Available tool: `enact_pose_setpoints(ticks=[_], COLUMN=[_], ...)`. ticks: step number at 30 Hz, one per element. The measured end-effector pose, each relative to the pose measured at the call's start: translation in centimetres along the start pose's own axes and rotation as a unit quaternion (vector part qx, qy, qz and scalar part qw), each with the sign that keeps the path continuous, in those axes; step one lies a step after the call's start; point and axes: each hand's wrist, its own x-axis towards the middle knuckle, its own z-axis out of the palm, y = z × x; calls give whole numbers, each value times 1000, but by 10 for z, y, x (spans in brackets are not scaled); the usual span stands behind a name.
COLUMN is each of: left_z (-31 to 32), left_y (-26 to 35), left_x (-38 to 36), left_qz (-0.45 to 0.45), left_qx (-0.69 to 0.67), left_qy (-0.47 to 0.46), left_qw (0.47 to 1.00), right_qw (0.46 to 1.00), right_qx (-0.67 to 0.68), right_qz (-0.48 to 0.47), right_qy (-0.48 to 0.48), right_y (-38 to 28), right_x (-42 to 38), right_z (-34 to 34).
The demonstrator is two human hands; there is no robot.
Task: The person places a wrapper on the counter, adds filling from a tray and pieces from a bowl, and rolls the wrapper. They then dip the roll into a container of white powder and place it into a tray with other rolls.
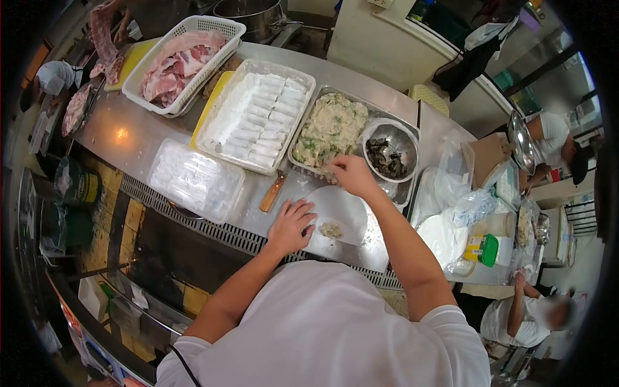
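My left hand (292,227) lies on the steel counter with its fingers spread, holding nothing, beside a thin translucent round wrapper (345,209). A small lump of pale filling (331,230) sits near the wrapper's close edge. My right hand (353,175) is at the near edge of a metal tray (298,162) of pale, green-flecked filling (332,126). Its fingers are pressed together, and what they hold, if anything, is hidden. A steel bowl (414,155) with dark pieces (387,159) stands at that tray's right end. Left of it, a white container (205,138) holds rows of white rolls (261,116).
A wooden-handled tool (273,192) lies by my left hand. Further left are a lidded plastic box (195,179) and a white basket (132,87) of raw meat. Plastic bags (454,180) and a green-lidded tub (482,249) stand right. Other people work at both sides.
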Motion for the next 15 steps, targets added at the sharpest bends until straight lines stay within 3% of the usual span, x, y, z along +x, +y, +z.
enact_pose_setpoints(ticks=[4, 7, 10, 15], left_z=[-3, -2, -1, -2], left_y=[-1, 1, -1, 0], left_x=[1, 3, 3, 2], left_qz=[4, 7, 11, 12], left_qx=[5, 6, 6, -4], left_qy=[-2, -8, -2, 3], left_qw=[1000, 1000, 1000, 1000], right_qw=[991, 987, 996, 995], right_qx=[66, 41, -30, -34], right_qz=[93, 120, 72, 91], right_qy=[-72, -100, -46, 21], right_y=[12, 23, 33, 43], right_x=[-56, -113, -151, -169], right_z=[-15, 3, 35, 51])
